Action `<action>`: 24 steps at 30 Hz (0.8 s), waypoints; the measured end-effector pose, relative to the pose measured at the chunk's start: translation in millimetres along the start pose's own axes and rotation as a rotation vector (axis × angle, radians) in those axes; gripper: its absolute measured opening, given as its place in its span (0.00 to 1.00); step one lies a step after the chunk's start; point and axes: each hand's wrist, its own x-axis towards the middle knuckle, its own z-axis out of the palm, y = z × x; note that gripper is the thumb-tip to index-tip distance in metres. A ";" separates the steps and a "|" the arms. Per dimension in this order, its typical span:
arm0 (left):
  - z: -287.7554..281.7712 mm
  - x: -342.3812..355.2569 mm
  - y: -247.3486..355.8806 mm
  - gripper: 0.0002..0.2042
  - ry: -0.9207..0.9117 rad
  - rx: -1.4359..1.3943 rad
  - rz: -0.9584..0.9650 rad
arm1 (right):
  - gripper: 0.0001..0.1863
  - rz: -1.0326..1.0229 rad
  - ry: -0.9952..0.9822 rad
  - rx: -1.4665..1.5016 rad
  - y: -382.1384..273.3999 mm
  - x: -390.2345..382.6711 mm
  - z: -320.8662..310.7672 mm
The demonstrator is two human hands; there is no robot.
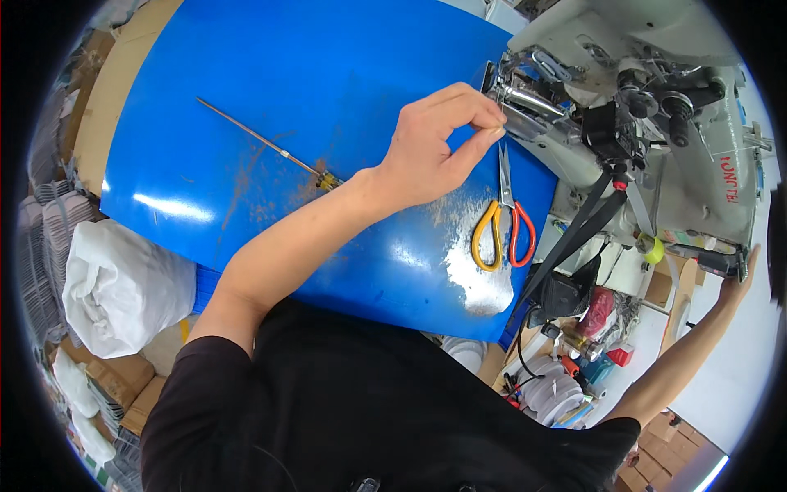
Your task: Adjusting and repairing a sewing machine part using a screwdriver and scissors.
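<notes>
My left hand [443, 148] reaches over the blue table and pinches thumb and forefinger together beside the needle end of a grey sewing machine [697, 172]. Whatever sits between those fingertips is too small to make out. Far to the right, my right hand [740, 283] lies against the end of the machine by a dark part [715, 261], its fingers stretched upward and partly seen. Scissors [506, 197] with one orange-yellow and one red handle lie just below my left fingertips. A long screwdriver [283, 153] rests on the table, its yellow handle partly behind my left forearm.
Worn silvery and brown patches mark the blue tabletop [270, 49]. Black straps [574, 230] hang from the machine. At the left stands a white sack [115, 287], near cardboard boxes [123, 381] and stacked bundles. Reels [551, 389] and small tools crowd the lower right.
</notes>
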 end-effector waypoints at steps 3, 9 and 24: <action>-1.1 -3.3 -1.0 0.03 -0.018 -0.012 -0.009 | 0.27 -0.172 0.197 0.117 29.8 -4.9 24.3; -15.8 -7.4 -9.3 0.03 -0.087 0.039 0.026 | 0.34 -0.417 0.581 -0.049 98.0 -62.5 106.0; 1.9 -4.4 -16.3 0.04 -0.052 -0.158 0.066 | 0.26 -0.105 0.230 -0.051 -16.3 -20.8 3.4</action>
